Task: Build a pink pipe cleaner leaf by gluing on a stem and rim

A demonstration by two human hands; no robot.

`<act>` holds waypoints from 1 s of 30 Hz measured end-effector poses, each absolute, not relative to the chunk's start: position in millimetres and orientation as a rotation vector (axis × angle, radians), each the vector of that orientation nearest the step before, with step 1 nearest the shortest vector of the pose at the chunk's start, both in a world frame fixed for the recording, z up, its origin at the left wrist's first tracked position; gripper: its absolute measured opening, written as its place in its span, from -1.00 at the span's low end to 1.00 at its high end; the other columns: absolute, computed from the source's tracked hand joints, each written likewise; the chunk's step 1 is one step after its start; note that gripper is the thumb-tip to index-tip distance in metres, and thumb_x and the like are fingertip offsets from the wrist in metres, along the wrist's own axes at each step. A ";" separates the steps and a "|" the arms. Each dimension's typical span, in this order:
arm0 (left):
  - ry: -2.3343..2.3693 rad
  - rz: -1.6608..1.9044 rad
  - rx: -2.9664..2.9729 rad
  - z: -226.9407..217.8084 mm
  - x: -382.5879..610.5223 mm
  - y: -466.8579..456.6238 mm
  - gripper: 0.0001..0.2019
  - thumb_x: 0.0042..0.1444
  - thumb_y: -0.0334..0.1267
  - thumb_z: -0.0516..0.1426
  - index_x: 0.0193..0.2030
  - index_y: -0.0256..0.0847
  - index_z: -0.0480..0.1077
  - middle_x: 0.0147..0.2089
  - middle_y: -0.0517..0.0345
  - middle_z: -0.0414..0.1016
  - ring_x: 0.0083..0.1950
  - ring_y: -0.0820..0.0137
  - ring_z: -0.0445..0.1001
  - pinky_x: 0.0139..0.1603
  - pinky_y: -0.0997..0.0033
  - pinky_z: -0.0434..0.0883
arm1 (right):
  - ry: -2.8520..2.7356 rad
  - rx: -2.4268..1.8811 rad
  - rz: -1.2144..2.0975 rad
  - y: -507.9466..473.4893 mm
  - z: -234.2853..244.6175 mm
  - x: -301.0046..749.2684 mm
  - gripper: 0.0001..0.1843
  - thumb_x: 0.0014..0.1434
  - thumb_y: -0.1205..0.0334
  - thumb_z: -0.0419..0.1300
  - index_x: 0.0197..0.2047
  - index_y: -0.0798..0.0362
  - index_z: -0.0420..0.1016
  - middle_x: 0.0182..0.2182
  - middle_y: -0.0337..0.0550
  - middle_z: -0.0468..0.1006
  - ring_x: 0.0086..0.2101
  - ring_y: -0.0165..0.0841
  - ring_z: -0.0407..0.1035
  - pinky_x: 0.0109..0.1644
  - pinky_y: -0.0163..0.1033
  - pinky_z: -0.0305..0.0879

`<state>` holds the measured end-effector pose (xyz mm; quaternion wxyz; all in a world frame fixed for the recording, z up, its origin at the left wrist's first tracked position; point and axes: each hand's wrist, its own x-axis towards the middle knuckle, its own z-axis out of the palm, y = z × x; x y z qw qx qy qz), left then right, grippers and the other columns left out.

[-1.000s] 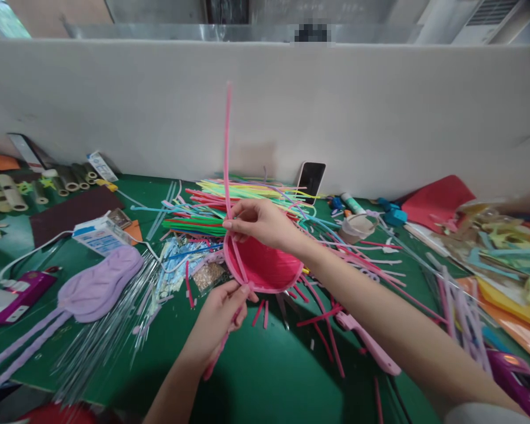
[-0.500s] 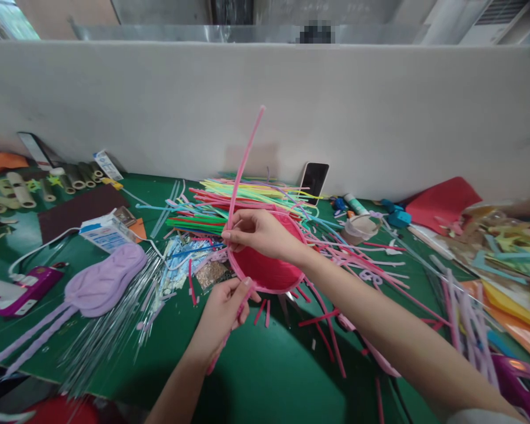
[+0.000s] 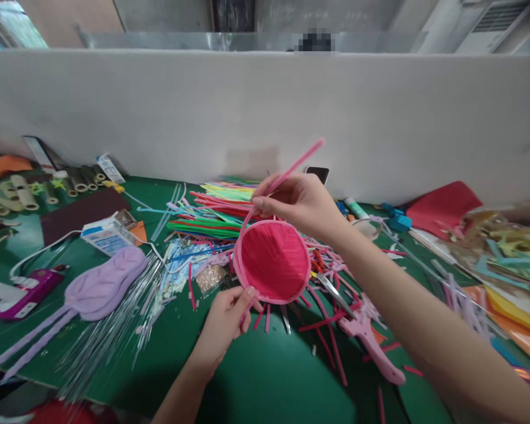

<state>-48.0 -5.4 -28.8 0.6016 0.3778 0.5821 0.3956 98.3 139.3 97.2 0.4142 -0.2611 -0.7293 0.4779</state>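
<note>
A round red-pink disc [image 3: 276, 262], edged in lighter pink pipe cleaner, is held up over the table with its broad face towards me. My left hand [image 3: 232, 312] is closed on it at the lower left, around a pink stem mostly hidden by the fingers. At the disc's upper left, my right hand [image 3: 291, 200] pinches a light pink pipe cleaner [image 3: 302, 158]. Its free end sticks up to the right, and its lower part runs down to the rim. Behind both hands lies a pile of coloured pipe cleaners [image 3: 207, 227].
A lilac padded paddle shape [image 3: 106, 282] lies left beside thin metal wires [image 3: 110, 324]. Scissors [image 3: 335, 292] and a pink glue gun [image 3: 375, 347] lie to the right. A phone [image 3: 318, 174] leans on the white partition [image 3: 159, 112]. A purple device [image 3: 26, 294] sits far left.
My right hand has moved up and right with the pipe cleaner, which now slants right. The disc's face shows more fully. My left hand has hardly moved.
</note>
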 end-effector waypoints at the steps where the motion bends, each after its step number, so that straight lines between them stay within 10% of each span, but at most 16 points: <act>1: 1.344 0.918 0.873 -29.0 -47.5 -5.5 -0.52 0.17 0.16 0.12 -0.42 -0.29 0.44 -0.72 0.33 0.15 -0.67 0.61 0.01 -0.65 0.59 -0.08 | -1.840 -0.674 1.143 136.6 93.3 100.7 -0.79 0.09 0.13 0.37 -0.34 0.09 0.53 -0.42 -0.16 0.60 -0.36 -0.31 0.55 -0.24 -0.21 0.49; 30: 1.378 0.800 0.971 -19.3 -46.0 -7.4 -0.50 0.15 0.21 0.09 -0.43 -0.25 0.43 -0.72 0.31 0.17 -0.67 0.58 0.07 -0.64 0.58 -0.07 | -1.968 -0.864 0.248 123.0 11.6 141.8 -0.88 0.23 0.29 0.24 -0.21 -0.10 0.60 -0.28 -0.14 0.63 -0.11 -0.21 0.45 -0.01 -0.07 0.44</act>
